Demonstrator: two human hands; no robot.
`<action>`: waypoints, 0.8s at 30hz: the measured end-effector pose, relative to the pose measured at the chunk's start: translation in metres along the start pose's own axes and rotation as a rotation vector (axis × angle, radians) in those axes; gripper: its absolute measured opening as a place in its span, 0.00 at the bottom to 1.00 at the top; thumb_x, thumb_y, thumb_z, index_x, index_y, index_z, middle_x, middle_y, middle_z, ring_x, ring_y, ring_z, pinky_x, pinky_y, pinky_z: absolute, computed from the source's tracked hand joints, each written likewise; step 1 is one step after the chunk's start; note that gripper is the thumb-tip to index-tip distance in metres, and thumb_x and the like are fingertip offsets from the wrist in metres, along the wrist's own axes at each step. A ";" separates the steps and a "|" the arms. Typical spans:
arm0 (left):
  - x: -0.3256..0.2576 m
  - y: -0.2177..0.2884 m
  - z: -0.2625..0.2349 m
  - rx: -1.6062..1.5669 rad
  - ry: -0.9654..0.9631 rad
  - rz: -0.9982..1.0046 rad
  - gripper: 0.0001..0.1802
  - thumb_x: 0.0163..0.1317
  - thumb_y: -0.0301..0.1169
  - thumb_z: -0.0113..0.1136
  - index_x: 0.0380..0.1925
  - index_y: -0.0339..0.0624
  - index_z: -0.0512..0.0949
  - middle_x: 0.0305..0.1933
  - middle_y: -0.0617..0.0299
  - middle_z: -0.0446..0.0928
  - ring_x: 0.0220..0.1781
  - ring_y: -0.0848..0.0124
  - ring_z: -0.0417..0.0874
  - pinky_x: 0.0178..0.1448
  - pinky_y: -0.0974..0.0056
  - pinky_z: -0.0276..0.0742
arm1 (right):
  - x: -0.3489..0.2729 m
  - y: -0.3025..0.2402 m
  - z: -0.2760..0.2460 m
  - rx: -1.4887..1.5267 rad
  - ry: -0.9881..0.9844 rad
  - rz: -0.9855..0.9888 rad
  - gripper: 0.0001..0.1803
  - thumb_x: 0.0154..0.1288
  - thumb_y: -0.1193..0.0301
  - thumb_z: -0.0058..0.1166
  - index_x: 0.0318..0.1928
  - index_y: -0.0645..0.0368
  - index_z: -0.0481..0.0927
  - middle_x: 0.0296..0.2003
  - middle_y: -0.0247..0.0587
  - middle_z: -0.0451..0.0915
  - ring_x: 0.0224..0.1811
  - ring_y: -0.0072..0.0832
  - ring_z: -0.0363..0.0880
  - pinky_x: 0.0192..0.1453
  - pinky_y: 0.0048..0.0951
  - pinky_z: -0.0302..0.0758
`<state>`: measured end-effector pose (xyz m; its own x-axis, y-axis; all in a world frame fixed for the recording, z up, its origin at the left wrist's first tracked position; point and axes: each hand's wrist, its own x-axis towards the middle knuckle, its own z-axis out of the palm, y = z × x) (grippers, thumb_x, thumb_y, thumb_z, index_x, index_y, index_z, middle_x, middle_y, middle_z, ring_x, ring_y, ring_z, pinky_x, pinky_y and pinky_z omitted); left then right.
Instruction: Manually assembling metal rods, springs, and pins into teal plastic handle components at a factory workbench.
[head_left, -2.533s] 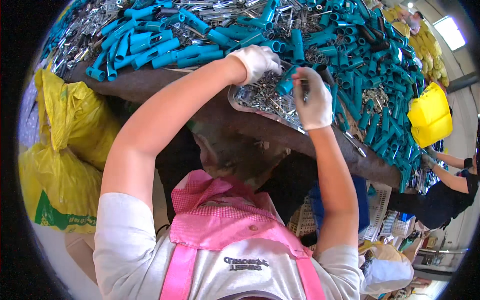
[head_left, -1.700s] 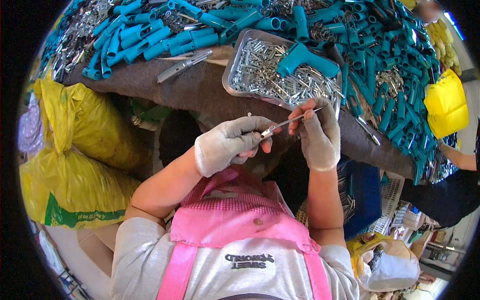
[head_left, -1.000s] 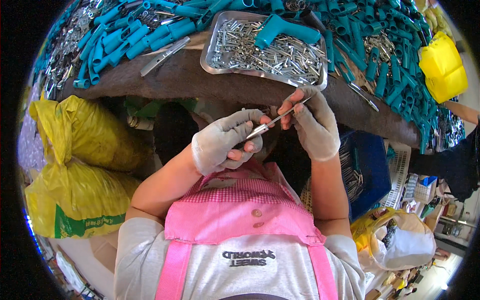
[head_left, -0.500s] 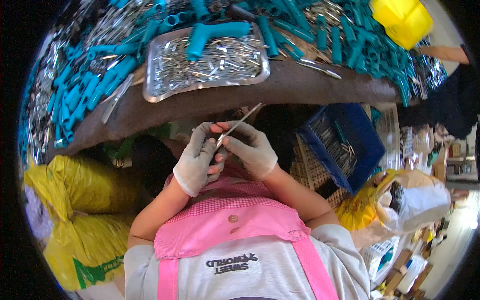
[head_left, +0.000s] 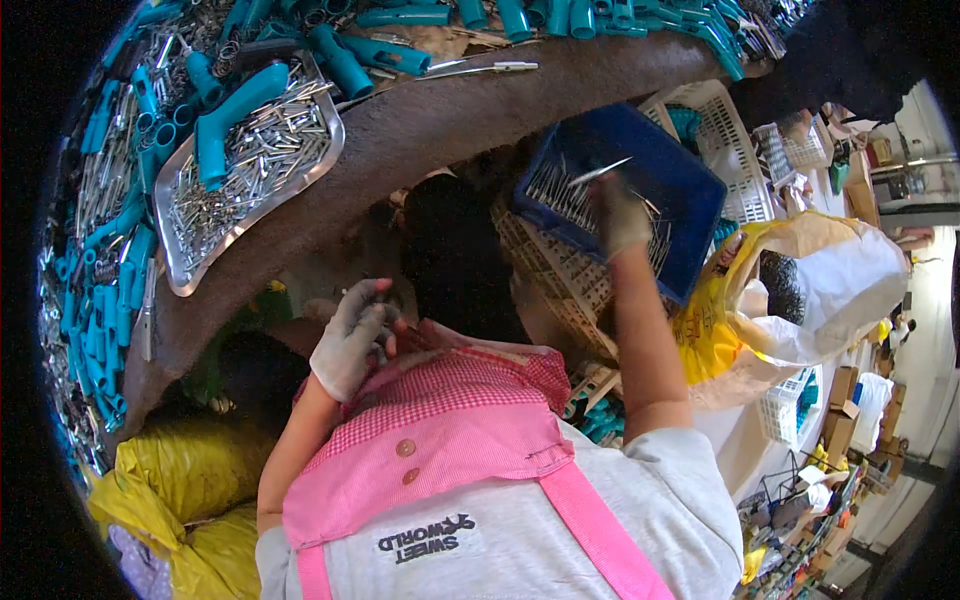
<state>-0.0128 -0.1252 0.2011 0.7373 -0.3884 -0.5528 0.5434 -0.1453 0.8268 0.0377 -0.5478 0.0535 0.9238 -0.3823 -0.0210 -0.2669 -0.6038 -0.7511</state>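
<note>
My right hand [head_left: 622, 215], in a pale thin glove, is over the blue bin [head_left: 690, 205] at the right and smeared by motion. A slender shiny metal rod [head_left: 603, 172] lies across its fingertips. The blur hides whether the fingers still grip it. Many similar thin metal rods [head_left: 560, 195] fill the bin below. My left hand [head_left: 352, 335], gloved with bare fingertips showing, is in front of the pink apron [head_left: 430, 430]. Its fingers are loosely bent and apart, with nothing visible in them.
A metal tray [head_left: 335, 150] of small metal pins stands on the brown-covered bench [head_left: 430, 120], a teal angled tube [head_left: 225, 125] on top. More teal tubes [head_left: 345, 60] heap behind. Beige crates [head_left: 560, 265] stand by the bin. Yellow bags [head_left: 195, 470] rest left; an open sack [head_left: 820, 300] stands right.
My right hand has left the left one and swung right over the blue bin with the metal rod. My left hand stays near the apron. The whole view has turned to the right.
</note>
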 end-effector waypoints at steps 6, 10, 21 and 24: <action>0.011 -0.026 -0.007 -0.001 0.062 -0.036 0.19 0.68 0.32 0.41 0.57 0.39 0.62 0.36 0.59 0.74 0.28 0.76 0.73 0.29 0.73 0.68 | 0.056 0.057 -0.002 -0.083 0.057 0.455 0.17 0.65 0.64 0.50 0.50 0.60 0.76 0.47 0.42 0.78 0.48 0.36 0.76 0.50 0.35 0.72; 0.009 -0.030 -0.014 0.128 0.159 0.007 0.17 0.67 0.30 0.42 0.54 0.36 0.65 0.36 0.59 0.75 0.29 0.76 0.73 0.30 0.72 0.68 | 0.089 0.065 0.060 -0.601 -0.509 0.386 0.22 0.67 0.66 0.45 0.61 0.55 0.67 0.62 0.41 0.64 0.63 0.37 0.64 0.61 0.37 0.65; 0.020 -0.049 -0.035 0.024 0.230 -0.064 0.17 0.67 0.29 0.42 0.54 0.36 0.66 0.36 0.58 0.75 0.28 0.76 0.73 0.31 0.72 0.69 | 0.162 0.078 0.131 -0.651 -1.063 0.748 0.30 0.68 0.60 0.40 0.68 0.47 0.51 0.69 0.39 0.51 0.69 0.38 0.53 0.69 0.40 0.55; 0.026 -0.043 -0.030 0.019 0.210 -0.080 0.17 0.67 0.29 0.42 0.54 0.36 0.66 0.36 0.59 0.75 0.28 0.76 0.73 0.30 0.72 0.69 | 0.135 0.059 0.122 -0.937 -0.995 0.350 0.26 0.70 0.61 0.38 0.66 0.48 0.58 0.67 0.38 0.56 0.68 0.36 0.57 0.68 0.40 0.57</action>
<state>-0.0046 -0.1021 0.1481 0.7607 -0.1774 -0.6244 0.5971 -0.1861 0.7803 0.1799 -0.5500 -0.0739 0.4725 -0.1979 -0.8588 -0.2369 -0.9671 0.0925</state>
